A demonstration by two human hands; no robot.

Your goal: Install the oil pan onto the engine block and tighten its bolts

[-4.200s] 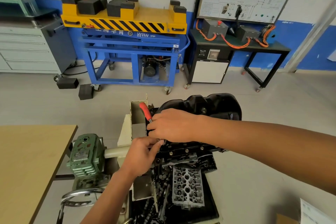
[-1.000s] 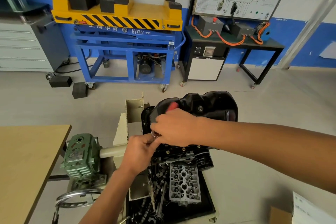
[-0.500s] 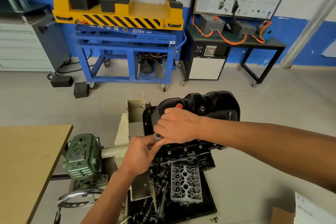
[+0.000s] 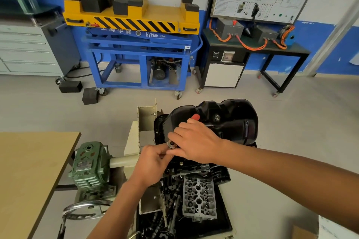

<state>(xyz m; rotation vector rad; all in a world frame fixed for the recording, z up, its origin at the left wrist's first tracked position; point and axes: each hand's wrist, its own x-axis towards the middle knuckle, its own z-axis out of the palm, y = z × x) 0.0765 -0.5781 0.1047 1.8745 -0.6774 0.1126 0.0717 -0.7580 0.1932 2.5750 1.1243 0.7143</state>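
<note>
The oil pan (image 4: 223,120) sits on top of the engine block (image 4: 186,167). At the pan's left edge, the right hand (image 4: 196,141) holds a wrench (image 4: 171,144). The left hand (image 4: 153,163) pinches its head from the near side. A gearbox (image 4: 88,163) stands to the left, with a table (image 4: 29,170) beside it. In front lies a tray (image 4: 225,219) with a cylinder head (image 4: 198,198) in it. Far behind, a lift cart (image 4: 136,44) stands between a drawer cabinet (image 4: 29,50) and a bench (image 4: 252,50).

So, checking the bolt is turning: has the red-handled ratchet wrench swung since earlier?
Yes. Its red handle swung right, away from the beige metal upright, over the black oil pan.
</note>
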